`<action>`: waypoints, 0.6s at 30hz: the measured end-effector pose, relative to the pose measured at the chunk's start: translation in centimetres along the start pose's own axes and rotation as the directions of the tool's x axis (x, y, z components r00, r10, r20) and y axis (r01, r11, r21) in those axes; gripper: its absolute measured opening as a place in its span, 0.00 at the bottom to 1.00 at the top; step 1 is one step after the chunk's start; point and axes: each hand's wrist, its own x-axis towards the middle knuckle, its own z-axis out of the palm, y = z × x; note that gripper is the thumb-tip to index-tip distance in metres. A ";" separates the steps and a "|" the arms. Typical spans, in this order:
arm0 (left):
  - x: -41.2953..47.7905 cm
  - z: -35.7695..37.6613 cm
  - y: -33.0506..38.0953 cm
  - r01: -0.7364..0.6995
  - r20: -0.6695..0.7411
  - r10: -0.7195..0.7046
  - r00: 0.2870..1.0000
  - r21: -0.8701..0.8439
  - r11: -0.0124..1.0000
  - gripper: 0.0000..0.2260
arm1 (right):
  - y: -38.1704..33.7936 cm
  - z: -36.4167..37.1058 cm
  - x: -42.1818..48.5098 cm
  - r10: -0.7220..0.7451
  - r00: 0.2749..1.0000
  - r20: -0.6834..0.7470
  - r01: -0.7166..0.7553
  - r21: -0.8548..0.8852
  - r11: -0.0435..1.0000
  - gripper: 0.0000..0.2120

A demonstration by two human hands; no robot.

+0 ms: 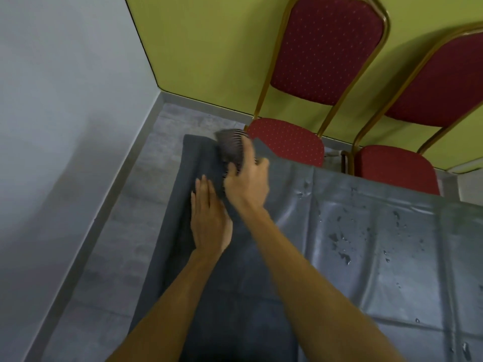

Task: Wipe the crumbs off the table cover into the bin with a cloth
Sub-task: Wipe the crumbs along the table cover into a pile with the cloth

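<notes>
Our forearms reach over the desk's grey table cover [366,231]; our left hand [209,220] lies flat and released on its draped edge; our right hand [247,181] clenches the striped cloth [231,146] at the far corner.

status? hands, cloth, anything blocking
Right hand shut on striped cloth, at the cover's far left corner. Left hand open, flat on table cover edge. Bin not in view. Droplets and specks on cover, right. Red chair close behind.
</notes>
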 end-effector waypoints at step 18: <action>-0.1 0.0 -0.4 -0.043 -0.071 0.044 0.997 0.011 0.999 0.23 | 9.8 -5.7 2.4 0.236 0.970 -0.055 -0.242 -0.151 0.958 0.30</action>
